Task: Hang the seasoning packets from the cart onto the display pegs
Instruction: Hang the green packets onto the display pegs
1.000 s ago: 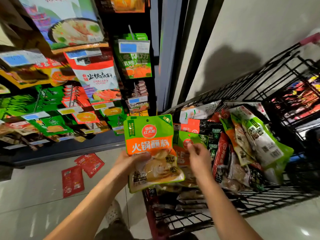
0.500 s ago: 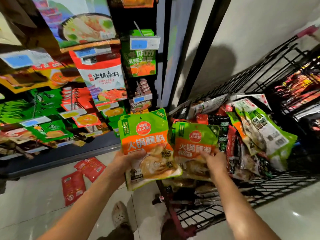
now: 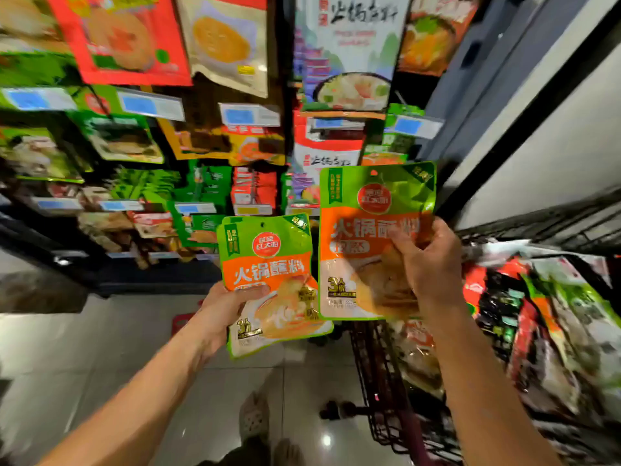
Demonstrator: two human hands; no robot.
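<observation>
Before the peg display (image 3: pixel 201 146), at the aisle's end, holds up two alike green-and-orange seasoning packets, side by side, upright, printed faces toward the camera. Grips the left packet (image 3: pixel 268 264) in the left hand (image 3: pixel 225 311): thumb pressed across the front near the lower left, other fingers hidden behind. Grasps the right packet (image 3: pixel 373 210) in the right hand (image 3: pixel 433 270): fingers curled round the right edge and onto the orange band, back of the hand toward the camera. Carries the right packet higher than the left packet, with their near lower corners meeting in the view; cannot tell whether touching. Has a small hang hole showing at the top of the left packet. Has neither packet on a peg yet; both in the air, in front of the lower rows.

Faces rows of hanging packets (image 3: pixel 127 38) in red, green, yellow and white, with blue-and-white price tags (image 3: pixel 250 115) at the peg ends, much of it blurred. Leaves a heap of further packets (image 3: pixel 537 331) in the black wire cart (image 3: pixel 379 381) at the right, just beside the right forearm. Stands on pale glossy floor tiles (image 3: pixel 100 348), with one perforated shoe (image 3: pixel 253 415) in sight below the left packet and something red (image 3: pixel 181 322) on the floor behind the left wrist.
</observation>
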